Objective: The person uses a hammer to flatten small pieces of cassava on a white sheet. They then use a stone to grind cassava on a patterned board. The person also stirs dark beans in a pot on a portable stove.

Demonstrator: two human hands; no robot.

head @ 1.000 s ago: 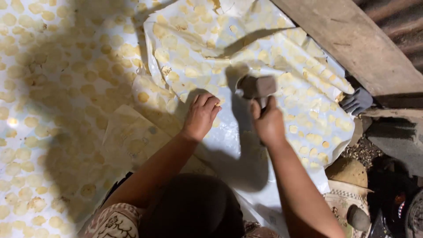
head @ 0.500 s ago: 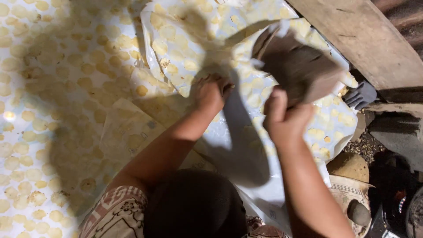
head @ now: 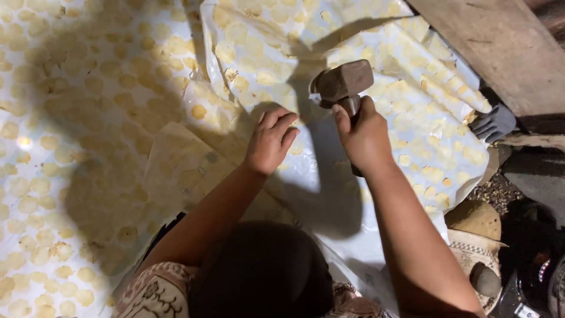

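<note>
Two bare hands work over a white plastic sheet patterned with pale yellow round leaf shapes [head: 412, 118], seen from above the person's dark-haired head. The right hand [head: 365, 132] has its fingers clamped round the handle of a brown block-headed wooden mallet [head: 343, 82], held just above the sheet near the middle of the view. The left hand [head: 269, 141] lies flat on the plastic just beside it, fingers together and stretched forward. The mallet's handle runs up the picture out of the fist, away from the person, while the long axis of its head lies crosswise, tilted slightly upward to the right. With the flat hand so near the mallet's head, a blow that lands off line could catch those fingertips; a hard strike might also tear the thin sheet or shift the leaf shapes under it. A weathered brown wooden plank [head: 500, 47] crosses the upper right corner, close enough for a wide swing to clip it.
</note>
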